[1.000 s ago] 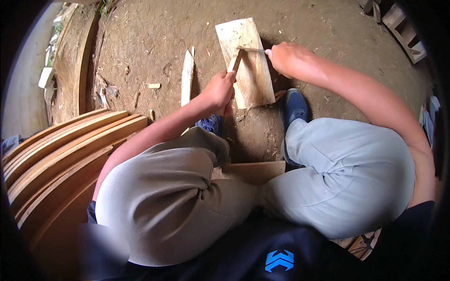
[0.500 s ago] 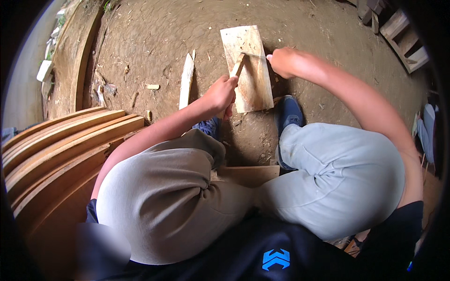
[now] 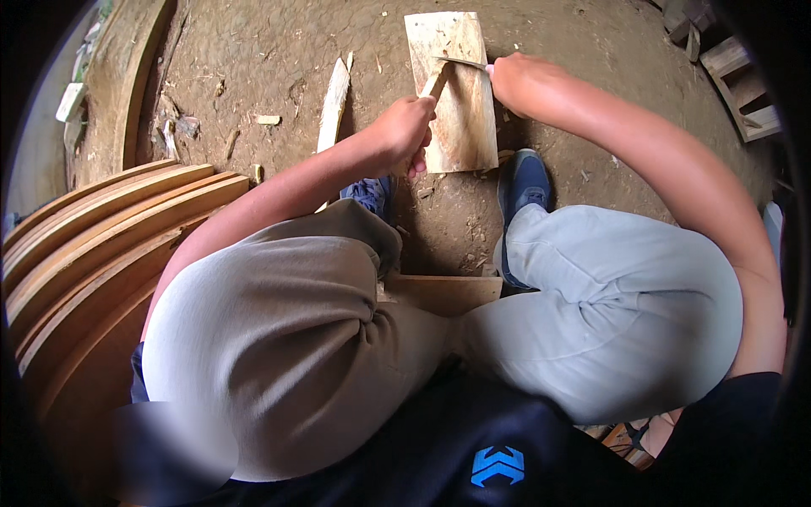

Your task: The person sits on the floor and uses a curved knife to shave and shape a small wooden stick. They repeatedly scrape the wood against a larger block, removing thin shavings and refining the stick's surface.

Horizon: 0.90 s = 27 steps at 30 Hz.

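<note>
Between my feet and just beyond them, a pale wooden board (image 3: 469,139) lies on the dirt floor. My left hand (image 3: 405,131) is closed round a wooden stick (image 3: 434,83), which slants up over the board. My right hand (image 3: 519,80), at the board's right edge, grips a knife (image 3: 466,62). Its thin blade reaches leftward across the stick's far end. The knife's handle is mostly hidden in my fist, and so is the lower part of the stick in my left hand.
Left of the board lies a long pointed wood offcut (image 3: 334,106). Curved-looking stacked planks (image 3: 118,211) rise beside my left knee. Wood chips (image 3: 268,120) dot the floor. A wooden frame (image 3: 743,84) stands at the far right. A low plank (image 3: 443,291) is between my legs.
The whole scene sits higher in the picture, as the view has tilted down slightly. Both hands keep their holds, with the blade still at the stick's far end.
</note>
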Tool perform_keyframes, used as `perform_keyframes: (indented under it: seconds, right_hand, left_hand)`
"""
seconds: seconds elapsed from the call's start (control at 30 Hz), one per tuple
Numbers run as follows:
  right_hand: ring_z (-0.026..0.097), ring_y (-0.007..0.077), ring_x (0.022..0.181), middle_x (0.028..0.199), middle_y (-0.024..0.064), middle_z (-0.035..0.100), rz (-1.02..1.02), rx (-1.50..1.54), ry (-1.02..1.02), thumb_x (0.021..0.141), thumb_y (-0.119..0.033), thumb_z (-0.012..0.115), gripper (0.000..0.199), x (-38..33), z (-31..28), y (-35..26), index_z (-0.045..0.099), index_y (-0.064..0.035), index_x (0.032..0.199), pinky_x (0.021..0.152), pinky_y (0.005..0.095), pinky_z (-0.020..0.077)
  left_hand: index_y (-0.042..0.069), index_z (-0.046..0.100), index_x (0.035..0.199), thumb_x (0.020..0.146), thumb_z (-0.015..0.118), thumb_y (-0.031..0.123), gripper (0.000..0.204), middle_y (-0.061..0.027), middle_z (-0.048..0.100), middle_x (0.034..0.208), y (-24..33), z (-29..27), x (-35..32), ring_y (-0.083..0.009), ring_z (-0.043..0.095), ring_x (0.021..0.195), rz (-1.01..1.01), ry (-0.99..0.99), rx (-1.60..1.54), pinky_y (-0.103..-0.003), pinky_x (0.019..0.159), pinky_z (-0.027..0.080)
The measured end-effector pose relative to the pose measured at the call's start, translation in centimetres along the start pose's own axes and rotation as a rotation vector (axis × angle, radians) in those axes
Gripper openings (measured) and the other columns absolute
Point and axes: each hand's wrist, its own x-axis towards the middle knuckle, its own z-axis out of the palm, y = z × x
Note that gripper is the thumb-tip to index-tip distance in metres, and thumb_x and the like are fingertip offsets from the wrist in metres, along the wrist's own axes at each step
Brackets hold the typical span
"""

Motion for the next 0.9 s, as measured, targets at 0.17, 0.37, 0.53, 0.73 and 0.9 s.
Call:
perform_keyframes:
  seconds: [0.17, 0.37, 0.53, 0.73, 0.9]
  right_hand:
    - [0.066, 0.0428, 0.094, 0.103, 0.0252, 0.068, -0.060, -0.214, -0.237, 0.096, -0.022, 0.041, 0.039, 1.0, -2.0, -0.8, 0.067, 0.0057, 0.104, 0.083, 0.0508, 0.0516]
    - [0.068, 0.0373, 0.093, 0.101, 0.0224, 0.069, -0.034, -0.370, -0.275, 0.082, -0.010, 0.059, 0.026, 0.8, -0.8, -0.3, 0.070, 0.0029, 0.101, 0.079, 0.0440, 0.0550]
    - [0.063, 0.0469, 0.095, 0.102, 0.0309, 0.065, -0.148, -0.374, -0.330, 0.104, -0.031, 0.030, 0.052, 0.2, -1.5, -0.2, 0.064, 0.0083, 0.103, 0.085, 0.0518, 0.0494]
    - [0.071, 0.0344, 0.091, 0.101, 0.0203, 0.071, 0.161, -0.096, -0.189, 0.074, 0.001, 0.068, 0.027, 0.5, -0.5, -1.2, 0.072, 0.0002, 0.101, 0.075, 0.0410, 0.0575]
    - [0.070, 0.0363, 0.092, 0.102, 0.0209, 0.071, 0.050, -0.134, -0.005, 0.081, -0.002, 0.061, 0.023, 0.5, 0.7, -0.4, 0.071, 0.0023, 0.102, 0.077, 0.0450, 0.0571]
  left_hand:
    - [0.006, 0.045, 0.110, 0.100, 0.038, 0.040, 0.036, -0.0035, 0.045, 0.067, -0.9, -0.4, 0.8, -0.0161, 0.047, 0.039, 0.048, -0.016, -0.013, -0.033, 0.032, 0.039]
    - [0.006, 0.045, 0.108, 0.100, 0.039, 0.041, 0.036, -0.0030, 0.045, 0.067, -0.4, -0.7, 0.5, -0.0151, 0.047, 0.039, 0.004, -0.065, -0.094, -0.032, 0.030, 0.040]
    - [0.003, 0.045, 0.116, 0.100, 0.039, 0.041, 0.042, -0.0021, 0.044, 0.067, -0.9, -0.6, 0.5, -0.0146, 0.046, 0.039, 0.010, -0.073, -0.102, -0.031, 0.033, 0.040]
    - [0.000, 0.046, 0.116, 0.099, 0.038, 0.038, 0.042, -0.0021, 0.043, 0.067, 0.0, 0.0, -0.2, -0.0145, 0.047, 0.042, 0.019, -0.036, -0.043, -0.031, 0.035, 0.040]
    - [0.003, 0.047, 0.115, 0.097, 0.042, 0.040, 0.041, -0.0022, 0.045, 0.069, -0.2, -0.1, 0.2, -0.0151, 0.046, 0.041, -0.007, -0.022, -0.064, -0.032, 0.035, 0.039]
